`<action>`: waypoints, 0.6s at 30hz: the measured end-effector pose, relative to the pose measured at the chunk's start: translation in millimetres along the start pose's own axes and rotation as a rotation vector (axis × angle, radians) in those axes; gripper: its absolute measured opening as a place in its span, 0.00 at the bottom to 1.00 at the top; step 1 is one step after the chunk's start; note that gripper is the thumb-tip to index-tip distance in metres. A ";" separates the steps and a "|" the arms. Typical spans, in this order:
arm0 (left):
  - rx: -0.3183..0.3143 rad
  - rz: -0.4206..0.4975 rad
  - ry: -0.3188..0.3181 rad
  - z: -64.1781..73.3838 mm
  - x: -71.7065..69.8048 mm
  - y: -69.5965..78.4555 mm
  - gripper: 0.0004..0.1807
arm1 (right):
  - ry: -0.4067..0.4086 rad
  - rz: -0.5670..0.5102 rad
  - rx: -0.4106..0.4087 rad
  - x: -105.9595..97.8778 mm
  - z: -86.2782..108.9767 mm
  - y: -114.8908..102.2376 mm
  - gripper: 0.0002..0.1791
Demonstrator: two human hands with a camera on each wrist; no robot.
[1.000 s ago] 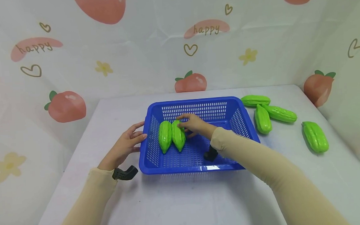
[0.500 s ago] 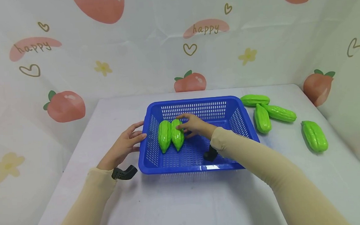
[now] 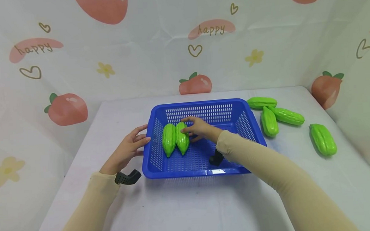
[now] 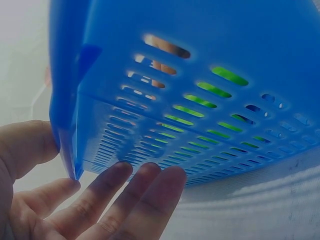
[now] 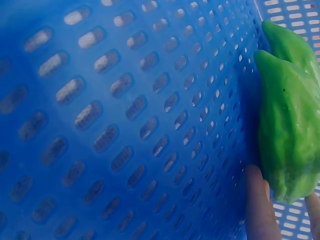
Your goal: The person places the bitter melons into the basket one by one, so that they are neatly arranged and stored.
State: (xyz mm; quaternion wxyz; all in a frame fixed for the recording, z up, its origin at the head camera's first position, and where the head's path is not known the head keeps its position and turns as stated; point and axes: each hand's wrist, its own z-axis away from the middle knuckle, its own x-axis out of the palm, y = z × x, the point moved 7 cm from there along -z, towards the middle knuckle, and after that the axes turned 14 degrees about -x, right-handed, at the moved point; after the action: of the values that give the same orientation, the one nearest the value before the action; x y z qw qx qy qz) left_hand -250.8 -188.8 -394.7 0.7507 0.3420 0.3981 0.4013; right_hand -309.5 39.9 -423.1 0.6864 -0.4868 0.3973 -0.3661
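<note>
A blue perforated plastic basket (image 3: 195, 173) stands in the middle of the table. Two glossy light green bitter melons lie side by side at its left, pointed ends toward me: the left melon (image 3: 169, 140) and the right melon (image 3: 182, 141). My right hand (image 3: 201, 128) reaches into the basket and holds the right melon near its far end. In the right wrist view, fingertips (image 5: 260, 205) sit at the end of that melon (image 5: 287, 125). My left hand (image 3: 128, 147) rests on the basket's left rim; its fingers (image 4: 160, 200) lie loosely extended beside the outer wall.
Right of the basket, several more bitter melons lie on the white table (image 3: 191, 210). Three are bunched behind: a far melon (image 3: 262, 102), an upright one (image 3: 269, 122) and a slanted one (image 3: 288, 116). Another melon (image 3: 323, 139) lies apart, farther right. A printed cloth (image 3: 156, 67) hangs behind.
Between one second and half a second ago, the right melon tilts slightly with my right hand on it. Since then both hands, the basket and the melons stay in place.
</note>
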 end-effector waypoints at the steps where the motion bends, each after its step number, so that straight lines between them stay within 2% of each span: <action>1: 0.001 0.001 0.000 -0.1 0.0 -0.1 0.40 | 0.001 -0.001 0.000 -0.2 -0.1 -0.1 0.31; 18: 0.005 0.001 0.000 0.9 0.2 0.3 0.40 | 0.010 -0.005 0.008 -1.0 -0.6 0.1 0.30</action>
State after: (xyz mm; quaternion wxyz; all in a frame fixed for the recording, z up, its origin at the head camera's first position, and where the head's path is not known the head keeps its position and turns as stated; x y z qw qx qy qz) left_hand -250.1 -188.7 -394.1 0.7497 0.3441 0.3991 0.4004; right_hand -310.5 40.6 -423.1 0.6853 -0.4834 0.3980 -0.3719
